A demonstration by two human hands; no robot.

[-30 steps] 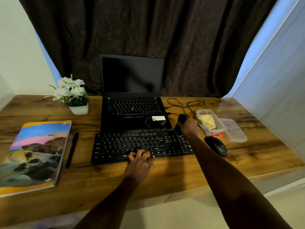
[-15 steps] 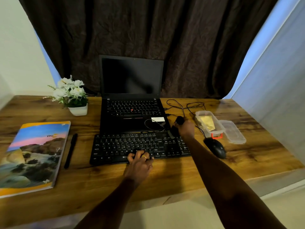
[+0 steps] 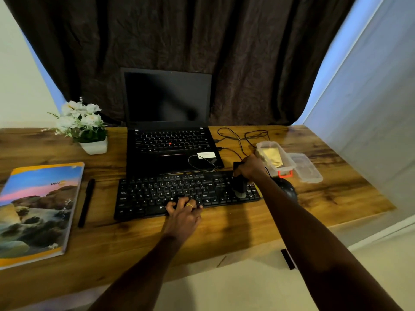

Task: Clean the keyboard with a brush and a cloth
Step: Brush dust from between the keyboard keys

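The right arm reaches forward from the lower right, and the right hand (image 3: 250, 167) hangs over the right end of the flat black plastic keyboard (image 3: 179, 193). Its fingers (image 3: 241, 171) are clamped round the top of a dark short-handled brush (image 3: 239, 186). The brush stands nearly upright, with its grey bristle tip down on the number-pad keys.

The left arm comes in from the bottom centre. The left hand (image 3: 184, 213) rests on the keyboard's near edge by the space bar, its fingers bent with their tips on the keys and gripping nothing. One finger wears a gold ring (image 3: 189, 205).

The keyboard lies on the brown wood-grain surface (image 3: 224, 232), just in front of an open black laptop (image 3: 168, 140). Its white key letters are readable in places, such as Q, W, E, R. The white label on the laptop's palm rest is too small to read.

A folded yellow cloth (image 3: 272, 157) sits in a clear plastic box (image 3: 289, 168) beside the right hand. The large glossy landscape-cover notebook (image 3: 38, 209) at the left shows the letters "you".
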